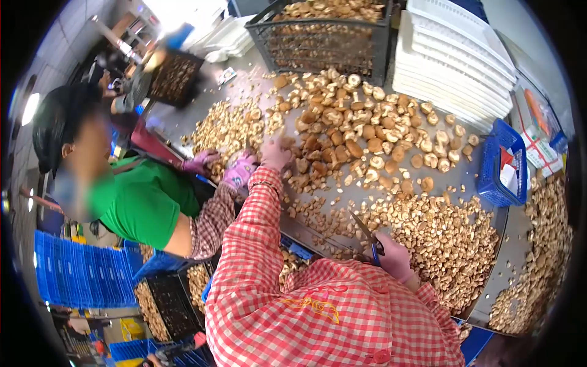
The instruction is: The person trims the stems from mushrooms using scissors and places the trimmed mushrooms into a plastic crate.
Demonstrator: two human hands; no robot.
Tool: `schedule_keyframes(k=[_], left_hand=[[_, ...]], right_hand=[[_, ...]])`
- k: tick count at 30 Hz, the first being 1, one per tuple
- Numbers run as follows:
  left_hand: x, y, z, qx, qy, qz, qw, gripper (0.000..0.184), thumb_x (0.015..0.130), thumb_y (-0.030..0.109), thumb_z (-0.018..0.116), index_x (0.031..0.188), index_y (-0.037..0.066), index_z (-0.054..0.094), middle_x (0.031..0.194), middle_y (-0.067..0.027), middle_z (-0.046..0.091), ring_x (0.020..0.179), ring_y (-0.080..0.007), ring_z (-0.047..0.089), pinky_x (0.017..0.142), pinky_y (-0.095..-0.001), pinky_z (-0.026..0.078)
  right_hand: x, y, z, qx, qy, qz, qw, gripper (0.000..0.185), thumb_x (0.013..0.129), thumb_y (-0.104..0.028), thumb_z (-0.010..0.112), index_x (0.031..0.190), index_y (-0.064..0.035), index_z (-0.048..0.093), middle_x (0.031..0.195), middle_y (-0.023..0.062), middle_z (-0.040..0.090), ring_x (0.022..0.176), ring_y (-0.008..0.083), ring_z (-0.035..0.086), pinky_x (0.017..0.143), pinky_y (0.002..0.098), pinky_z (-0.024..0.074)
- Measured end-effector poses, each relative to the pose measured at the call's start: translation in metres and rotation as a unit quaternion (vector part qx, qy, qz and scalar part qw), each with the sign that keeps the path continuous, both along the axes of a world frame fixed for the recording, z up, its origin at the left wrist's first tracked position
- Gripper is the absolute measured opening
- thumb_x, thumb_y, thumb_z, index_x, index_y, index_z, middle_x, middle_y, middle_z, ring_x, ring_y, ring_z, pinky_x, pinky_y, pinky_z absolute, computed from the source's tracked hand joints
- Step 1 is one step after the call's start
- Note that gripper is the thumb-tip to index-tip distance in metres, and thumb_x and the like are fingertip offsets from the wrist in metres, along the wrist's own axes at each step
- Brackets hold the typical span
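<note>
My left hand (pixel 278 154), in a pink glove, reaches to the edge of the pile of whole mushrooms (pixel 336 122). Its fingers are blurred, so whether they grip a mushroom does not show. Close to my body, my right hand (pixel 394 258), also gloved in pink, is closed around the dark handles of a pair of scissors (pixel 368 231). The blades point up and to the left over the metal table (pixel 309 229). Small cut mushroom pieces (pixel 452 238) lie heaped beside my right hand, and more are scattered below the whole mushrooms.
At my left, a co-worker in a green shirt (pixel 143 196) has a purple-gloved hand (pixel 240 171) close to my left wrist. A black crate (pixel 318 52) of mushrooms, stacked white trays (pixel 452 67) and a blue basket (pixel 498 165) stand along the far side. Blue crates (pixel 85 269) are stacked lower left.
</note>
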State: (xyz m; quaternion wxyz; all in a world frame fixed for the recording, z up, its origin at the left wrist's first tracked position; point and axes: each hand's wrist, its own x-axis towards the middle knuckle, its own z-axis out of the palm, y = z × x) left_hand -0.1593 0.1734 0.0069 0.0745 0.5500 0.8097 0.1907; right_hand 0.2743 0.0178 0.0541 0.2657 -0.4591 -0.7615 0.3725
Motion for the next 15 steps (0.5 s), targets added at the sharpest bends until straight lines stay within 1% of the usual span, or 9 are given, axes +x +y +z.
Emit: schedule_keyframes(k=[1,4,5,7,8,12,13,14,15], left_hand=[[-0.019,0.014,-0.017,-0.008,-0.040,0.017,0.999,0.061,0.073,0.038,0.072,0.124,0.008,0.059,0.112,-0.0212,0.063,0.104,-0.0345,0.060,0.089,-0.0413,0.048],[-0.017,0.026,-0.011,-0.073,-0.028,0.081,0.994,0.067,0.074,0.051,0.071,0.120,0.005,0.059,0.111,-0.0209,0.063,0.107,-0.0356,0.059,0.092,-0.0442,0.047],[-0.015,0.030,-0.012,-0.072,-0.023,0.070,0.995,0.067,0.074,0.051,0.071,0.120,0.005,0.059,0.111,-0.0209,0.063,0.107,-0.0356,0.059,0.092,-0.0442,0.047],[-0.012,0.038,-0.018,-0.097,0.082,0.116,0.985,0.064,0.074,0.053,0.070,0.117,0.006,0.060,0.109,-0.0204,0.064,0.106,-0.0353,0.060,0.091,-0.0444,0.047],[-0.007,0.038,-0.016,-0.096,0.085,0.104,0.986,0.064,0.074,0.053,0.070,0.117,0.006,0.060,0.109,-0.0204,0.064,0.106,-0.0353,0.060,0.091,-0.0444,0.047],[0.007,0.035,-0.008,-0.045,0.083,0.099,0.991,0.057,0.075,0.049,0.069,0.108,0.003,0.060,0.105,-0.0205,0.064,0.102,-0.0359,0.060,0.087,-0.0454,0.048],[0.008,0.034,-0.008,-0.027,0.085,0.109,0.990,0.054,0.076,0.047,0.069,0.105,0.002,0.060,0.103,-0.0206,0.065,0.100,-0.0362,0.060,0.085,-0.0458,0.048],[0.007,0.032,-0.011,-0.027,0.085,0.100,0.991,0.054,0.076,0.047,0.069,0.105,0.002,0.060,0.103,-0.0206,0.065,0.100,-0.0362,0.060,0.085,-0.0458,0.048],[0.004,0.030,-0.016,0.016,0.055,0.110,0.992,0.051,0.075,0.042,0.071,0.104,0.001,0.059,0.106,-0.0211,0.063,0.101,-0.0356,0.060,0.085,-0.0457,0.048]], right_hand=[[0.004,-0.001,-0.009,0.008,-0.018,-0.008,1.000,0.056,0.071,-0.030,0.083,0.116,-0.0076,0.061,0.089,0.0128,0.069,0.076,0.0270,0.069,0.063,0.0337,0.0539],[0.006,-0.005,-0.016,0.005,-0.041,-0.055,0.998,0.055,0.071,-0.032,0.083,0.116,-0.0079,0.061,0.089,0.0128,0.069,0.076,0.0288,0.069,0.064,0.0344,0.0541],[0.007,-0.005,-0.022,0.016,-0.027,-0.073,0.997,0.055,0.072,-0.034,0.082,0.116,-0.0094,0.062,0.089,0.0127,0.070,0.076,0.0298,0.069,0.064,0.0355,0.0542],[0.006,-0.002,-0.016,0.016,-0.030,-0.095,0.995,0.049,0.073,-0.034,0.081,0.112,-0.0103,0.063,0.087,0.0133,0.068,0.075,0.0317,0.067,0.063,0.0366,0.0531],[0.007,-0.001,-0.014,0.016,-0.037,-0.105,0.994,0.043,0.075,-0.034,0.079,0.108,-0.0112,0.064,0.084,0.0138,0.067,0.073,0.0336,0.066,0.061,0.0377,0.0520],[0.014,0.008,-0.020,0.038,-0.044,-0.161,0.985,0.046,0.074,-0.039,0.079,0.110,-0.0131,0.065,0.082,0.0115,0.068,0.072,0.0295,0.067,0.061,0.0362,0.0529],[0.020,0.013,-0.022,0.074,-0.057,-0.169,0.981,0.049,0.075,-0.042,0.078,0.111,-0.0132,0.063,0.077,0.0089,0.067,0.063,0.0256,0.066,0.056,0.0350,0.0512],[0.025,0.018,-0.017,0.073,-0.058,-0.177,0.980,0.049,0.075,-0.042,0.078,0.111,-0.0132,0.063,0.077,0.0089,0.067,0.063,0.0256,0.066,0.056,0.0350,0.0512],[0.032,0.023,-0.008,0.016,-0.088,-0.197,0.976,0.051,0.074,-0.041,0.079,0.113,-0.0118,0.063,0.079,0.0108,0.067,0.066,0.0272,0.067,0.058,0.0355,0.0519]])
